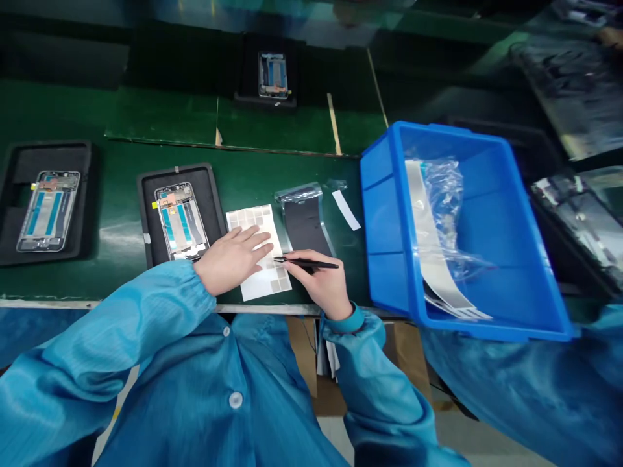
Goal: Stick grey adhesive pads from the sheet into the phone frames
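My left hand point(233, 259) lies flat with its fingers spread, pressing on a white sticker sheet point(253, 287) that carries rows of small greyish squares. In my right hand point(324, 282) is a pair of black tweezers point(311, 263), their tips touching the sheet just right of my left fingers. Part of the sheet is hidden under the left hand. Left of it, an opened phone point(181, 220) with blue strips rests in a black foam tray point(207, 194), partly behind my left wrist. Just beyond my right hand lies a dark film in a clear bag point(305, 224).
A blue bin point(389, 220) holding plastic wrap and pale strips point(431, 240) stands at the right. A white paper strip point(346, 210) lies beside it. Another opened phone point(48, 211) sits in a tray at far left; one more point(273, 74) is on the raised green shelf behind.
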